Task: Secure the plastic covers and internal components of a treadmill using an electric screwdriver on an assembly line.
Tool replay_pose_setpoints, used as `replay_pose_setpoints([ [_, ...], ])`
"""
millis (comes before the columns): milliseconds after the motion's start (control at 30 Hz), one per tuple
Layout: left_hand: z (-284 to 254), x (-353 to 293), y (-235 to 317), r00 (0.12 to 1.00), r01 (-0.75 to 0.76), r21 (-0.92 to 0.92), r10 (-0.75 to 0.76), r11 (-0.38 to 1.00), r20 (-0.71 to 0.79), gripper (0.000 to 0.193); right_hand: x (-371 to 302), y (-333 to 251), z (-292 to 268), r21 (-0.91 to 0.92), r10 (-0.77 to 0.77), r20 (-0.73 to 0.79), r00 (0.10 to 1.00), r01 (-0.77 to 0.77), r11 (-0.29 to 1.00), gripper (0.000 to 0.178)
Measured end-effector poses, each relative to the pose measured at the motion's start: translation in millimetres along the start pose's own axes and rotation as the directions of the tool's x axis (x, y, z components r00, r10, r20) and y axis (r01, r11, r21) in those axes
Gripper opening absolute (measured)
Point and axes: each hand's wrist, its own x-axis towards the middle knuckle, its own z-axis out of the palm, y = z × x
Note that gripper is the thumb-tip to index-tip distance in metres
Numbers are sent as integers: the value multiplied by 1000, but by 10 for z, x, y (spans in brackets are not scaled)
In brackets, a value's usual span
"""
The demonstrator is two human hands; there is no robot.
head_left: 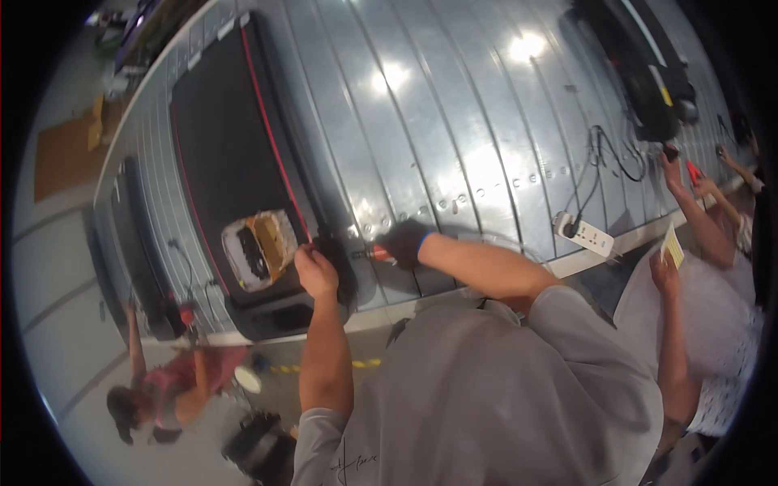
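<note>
1. Worktop [454, 121]: long ribbed sheet metal, shiny, with rivet rows and glare spots.
2. Black panel [231, 138]: flat, matte, rectangular, red trim line along its edge; it lies on the worktop at the left.
3. Open cutout [259, 249] at the panel's near end: white ragged rim, with dark and tan parts inside; detail too blurred to tell.
4. Left hand [314, 271]: bare, fingers curled at the panel's near corner just beside the cutout; can't tell what it grips.
5. Right hand [403, 240]: in a black glove with a blue cuff, closed around an orange-handled tool [381, 253] pointing at that same corner.
6. White power strip [585, 235] at the worktop's edge on the right, black cable [604, 150] plugged in.
7. Other people: one at lower left, one at right holding a yellow card [673, 245].
</note>
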Motion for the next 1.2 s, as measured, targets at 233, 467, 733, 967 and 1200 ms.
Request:
replay_pose_setpoints([
  [233, 71, 2, -528, 997, 2, -455, -35, 890, -63, 24, -1268, 217, 919, 240, 299, -172, 939, -255, 937, 53],
  [467, -218, 152, -1397, 745, 454, -874, -612, 174, 266, 57, -2979, -31, 1798, 310, 674, -252, 694, -602, 736, 41],
  [733, 183, -270, -453, 685, 672, -738, -323, -65, 653, 56, -3368, -458, 3195, 625, 946, -202, 253, -711, 323, 52],
  [967, 919, -733, 343, 342, 913, -319, 54, -254, 938, 48, -3452, -889, 3571, 767, 976, -184, 114, -604, 215, 61],
  [1200, 1221, -989, 354, -2, 922, 109, 277, -372, 961, 41, -3673, -761, 3299, 810, 973, -212, 94, -540, 229, 66],
])
